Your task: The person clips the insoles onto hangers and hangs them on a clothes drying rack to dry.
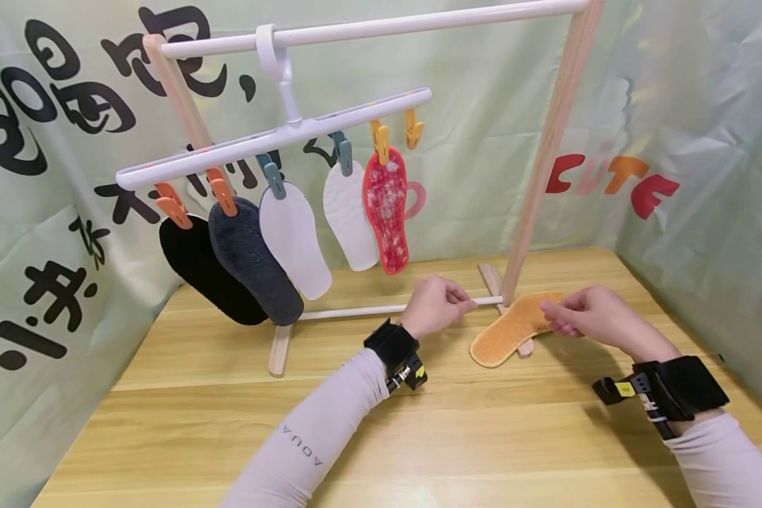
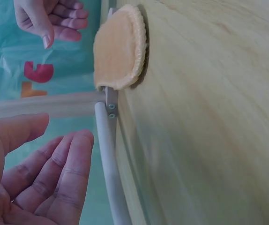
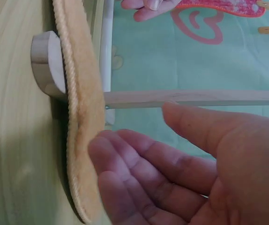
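Note:
An orange, fuzzy insole (image 1: pixel 508 331) with a stitched edge lies across the foot of the rack's right upright. Close by its far right end is my right hand (image 1: pixel 593 315), fingers loosely bent. In the right wrist view, thumb and fingers stand apart, with the fingertips right at the insole (image 3: pixel 85 93) and nothing pinched. My left hand (image 1: pixel 434 307) hovers near the rack's lower bar (image 1: pixel 355 310), left of the insole. The left wrist view shows its thumb and relaxed fingers apart, holding nothing.
A white hanger (image 1: pixel 273 140) hangs from the rack's top bar (image 1: pixel 381 27). Clips hold several insoles on it: black (image 1: pixel 206 271), dark grey (image 1: pixel 250 254), two white ones, and red (image 1: pixel 387 212). The rightmost yellow clip (image 1: pixel 413 130) holds nothing. Printed cloth surrounds the wooden table (image 1: pixel 451 451).

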A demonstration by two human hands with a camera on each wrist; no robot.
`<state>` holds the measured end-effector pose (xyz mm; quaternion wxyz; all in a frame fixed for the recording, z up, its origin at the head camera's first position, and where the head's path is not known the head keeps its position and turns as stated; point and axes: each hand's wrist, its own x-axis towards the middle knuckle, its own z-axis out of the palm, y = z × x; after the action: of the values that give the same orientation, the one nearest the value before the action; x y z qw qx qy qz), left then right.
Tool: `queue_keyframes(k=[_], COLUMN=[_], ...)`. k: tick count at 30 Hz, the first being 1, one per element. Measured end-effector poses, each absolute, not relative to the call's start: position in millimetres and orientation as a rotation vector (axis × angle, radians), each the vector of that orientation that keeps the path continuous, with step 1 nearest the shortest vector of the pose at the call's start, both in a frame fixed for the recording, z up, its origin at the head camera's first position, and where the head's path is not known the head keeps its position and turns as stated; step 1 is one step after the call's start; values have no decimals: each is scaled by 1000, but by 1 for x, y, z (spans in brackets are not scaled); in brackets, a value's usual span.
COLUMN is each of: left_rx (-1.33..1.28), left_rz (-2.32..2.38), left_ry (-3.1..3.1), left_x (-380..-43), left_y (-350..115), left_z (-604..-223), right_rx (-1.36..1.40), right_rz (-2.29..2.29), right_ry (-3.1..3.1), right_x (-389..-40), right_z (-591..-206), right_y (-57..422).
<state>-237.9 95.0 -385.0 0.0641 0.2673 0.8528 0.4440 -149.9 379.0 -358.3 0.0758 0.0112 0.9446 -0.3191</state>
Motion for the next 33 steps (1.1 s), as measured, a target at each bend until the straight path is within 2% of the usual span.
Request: queue_keyframes(k=[33], left_rx=[823], left_rz=[1074], left_ry=[2678], left_x=[-229], left_y=[128], left_z=[-401], right_rx=[106], right_rz=[-923], right_ry=[2729], right_x=[-157], right_z=[-383], right_y=[392])
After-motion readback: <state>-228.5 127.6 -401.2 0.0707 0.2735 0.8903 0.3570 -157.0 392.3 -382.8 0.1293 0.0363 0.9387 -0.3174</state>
